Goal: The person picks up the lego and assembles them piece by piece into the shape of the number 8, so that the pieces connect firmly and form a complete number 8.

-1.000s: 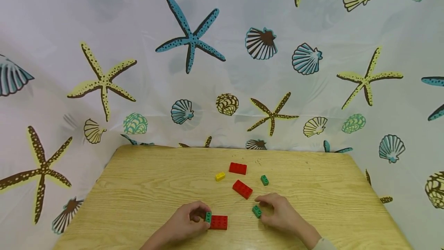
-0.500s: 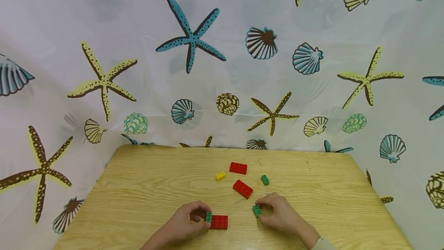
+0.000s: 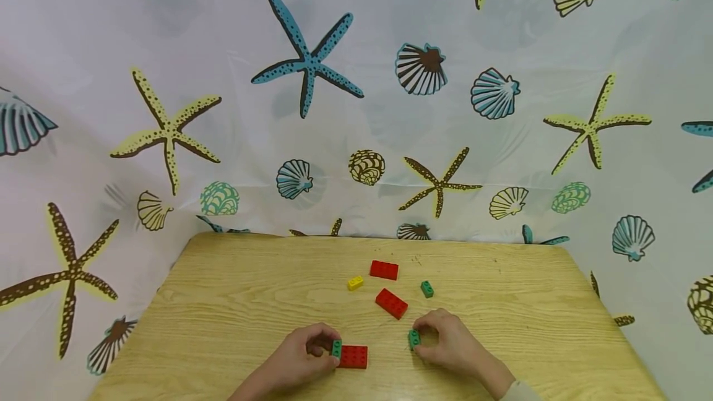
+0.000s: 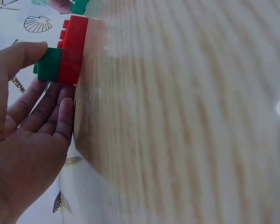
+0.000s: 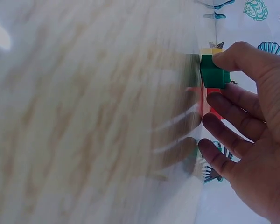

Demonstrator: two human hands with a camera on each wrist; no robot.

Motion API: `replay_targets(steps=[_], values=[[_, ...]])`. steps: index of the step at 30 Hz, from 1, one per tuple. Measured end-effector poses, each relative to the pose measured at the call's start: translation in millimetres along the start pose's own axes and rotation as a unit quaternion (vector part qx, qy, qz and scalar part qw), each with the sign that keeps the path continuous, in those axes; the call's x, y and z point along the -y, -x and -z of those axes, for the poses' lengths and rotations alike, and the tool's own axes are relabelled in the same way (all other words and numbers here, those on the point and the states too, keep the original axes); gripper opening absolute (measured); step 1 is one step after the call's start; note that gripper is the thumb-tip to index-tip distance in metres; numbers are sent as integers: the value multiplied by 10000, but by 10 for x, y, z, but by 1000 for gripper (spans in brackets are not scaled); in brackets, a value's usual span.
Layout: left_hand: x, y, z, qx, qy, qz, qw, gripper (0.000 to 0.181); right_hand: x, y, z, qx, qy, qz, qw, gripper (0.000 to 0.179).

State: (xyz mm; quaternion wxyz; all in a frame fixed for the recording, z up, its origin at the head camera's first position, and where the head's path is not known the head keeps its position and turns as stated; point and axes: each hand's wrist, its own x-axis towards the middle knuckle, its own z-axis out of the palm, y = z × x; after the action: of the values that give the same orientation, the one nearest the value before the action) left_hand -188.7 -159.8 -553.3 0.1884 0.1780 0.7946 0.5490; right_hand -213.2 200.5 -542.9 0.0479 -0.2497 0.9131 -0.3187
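Note:
My left hand (image 3: pixel 301 356) pinches a small green toy brick (image 3: pixel 337 349) between thumb and forefinger. That brick sits on top of the left end of a red eight-stud brick (image 3: pixel 355 357), which lies on the table. In the left wrist view the green brick (image 4: pixel 49 65) rests on the studded side of the red one (image 4: pixel 74 46), and the other fingers curve below. My right hand (image 3: pixel 450 342), to the right, has thumb and forefinger on a second green brick (image 3: pixel 414 340) at the tabletop. The right wrist view shows the thumb against this brick (image 5: pixel 213 71), other fingers spread.
Beyond the hands lie a tilted red brick (image 3: pixel 392 304), another red brick (image 3: pixel 384 270), a small yellow brick (image 3: pixel 355 283) and a third green brick (image 3: pixel 427 289). Behind the wooden table (image 3: pixel 250 289) hangs a curtain (image 3: pixel 356 110) printed with shells and starfish.
My right thumb and forefinger have closed onto the green brick, which has turned slightly more upright in the head view. The left hand and its bricks hold their place.

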Motion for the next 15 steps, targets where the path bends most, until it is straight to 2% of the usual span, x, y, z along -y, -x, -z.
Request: replay_targets(steps=[15], values=[[-8,2,1,-22,-130,25,9999,33,86,-21,-2,38,-296,-35,9995,27]])
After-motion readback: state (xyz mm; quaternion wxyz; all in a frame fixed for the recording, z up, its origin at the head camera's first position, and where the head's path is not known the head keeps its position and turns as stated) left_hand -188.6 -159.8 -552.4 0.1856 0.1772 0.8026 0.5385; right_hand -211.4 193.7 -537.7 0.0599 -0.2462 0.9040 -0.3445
